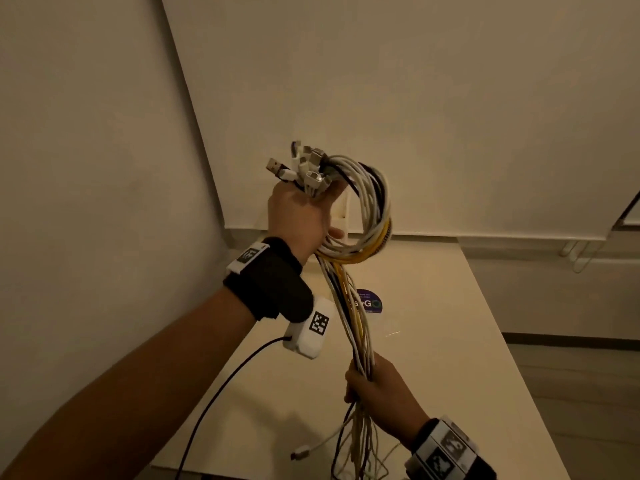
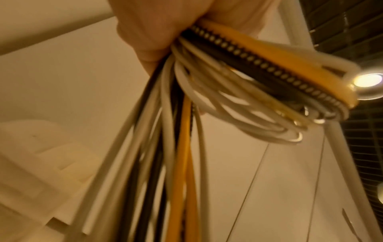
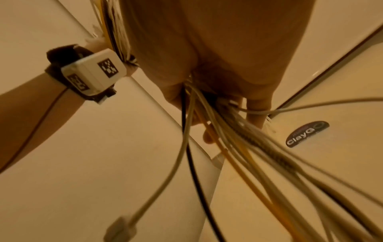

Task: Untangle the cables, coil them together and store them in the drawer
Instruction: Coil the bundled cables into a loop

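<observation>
A bundle of white, yellow and black cables [image 1: 372, 206] forms a coil held up in the air. My left hand [image 1: 301, 209] grips the coil, with several USB plugs [image 1: 304, 166] sticking out above the fist. The wrist view shows the same coil [image 2: 259, 85] hanging from my left hand [image 2: 157, 32]. The straight part of the bundle [image 1: 353, 323] runs down to my right hand [image 1: 372, 382], which grips it. Loose cable ends [image 1: 349, 445] trail below onto the table. From the right wrist, the cables [image 3: 238, 144] leave my right hand [image 3: 217, 65]. No drawer is in view.
A white table [image 1: 433, 375] stands below, pushed against the wall corner, with a round dark sticker [image 1: 372, 301] on it. A black lead [image 1: 214, 393] runs from the left wrist camera. Floor lies to the right of the table.
</observation>
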The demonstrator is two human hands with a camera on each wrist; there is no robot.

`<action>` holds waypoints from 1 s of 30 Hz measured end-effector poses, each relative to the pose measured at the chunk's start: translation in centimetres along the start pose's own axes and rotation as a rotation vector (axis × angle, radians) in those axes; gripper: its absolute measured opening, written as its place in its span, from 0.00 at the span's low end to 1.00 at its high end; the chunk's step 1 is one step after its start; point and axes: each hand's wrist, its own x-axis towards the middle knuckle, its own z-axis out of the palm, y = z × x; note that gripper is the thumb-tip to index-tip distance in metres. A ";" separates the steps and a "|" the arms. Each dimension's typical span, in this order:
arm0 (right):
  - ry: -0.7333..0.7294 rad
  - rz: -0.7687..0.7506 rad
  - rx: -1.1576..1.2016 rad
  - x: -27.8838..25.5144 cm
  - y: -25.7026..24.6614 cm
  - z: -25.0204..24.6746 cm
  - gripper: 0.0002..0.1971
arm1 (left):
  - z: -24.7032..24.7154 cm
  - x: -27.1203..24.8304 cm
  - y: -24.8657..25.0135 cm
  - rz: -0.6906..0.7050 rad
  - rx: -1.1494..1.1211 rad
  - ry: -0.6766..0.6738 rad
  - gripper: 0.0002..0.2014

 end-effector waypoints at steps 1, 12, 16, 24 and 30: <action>0.025 0.010 0.010 -0.1 0.0 0.0 0.04 | -0.2 0.4 -0.1 -0.015 0.014 0.041 0.10; 0.001 0.063 -0.012 -1.2 -1.8 -1.4 0.13 | -3.8 3.2 -3.0 0.088 0.462 0.153 0.11; -0.139 0.072 -0.147 -1.9 -2.3 -3.2 0.15 | -5.1 3.7 -3.8 0.147 0.580 0.151 0.17; -0.290 -0.156 -0.531 -3.2 -2.8 -4.3 0.14 | -6.2 2.9 -5.9 0.411 1.007 0.026 0.03; -0.286 -0.382 -0.629 -4.9 -4.5 -7.8 0.14 | -7.2 1.1 -7.0 0.296 1.080 -0.360 0.10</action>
